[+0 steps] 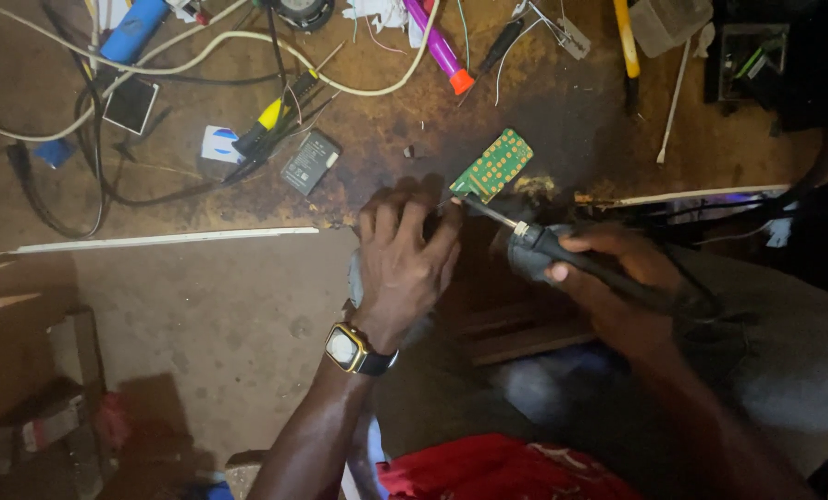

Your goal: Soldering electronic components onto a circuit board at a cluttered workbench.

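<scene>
A small green circuit board (493, 166) with gold pads lies at the front edge of the scorched wooden workbench (386, 130). My left hand (403, 259), with a square watch on the wrist, curls over the bench edge and pins the board's lower corner with its fingertips. In my right hand (617, 278) is a black-handled soldering iron (562, 250); its thin metal tip reaches up-left and touches the board's lower edge.
Behind the board lie a dark battery pack (310, 161), a yellow-handled screwdriver (270, 116), a purple marker with an orange cap (442, 51), white and black cables (247, 42), a blue cylinder (134, 30) and a small screen (130, 104). Bare floor (210, 324) lies below the bench.
</scene>
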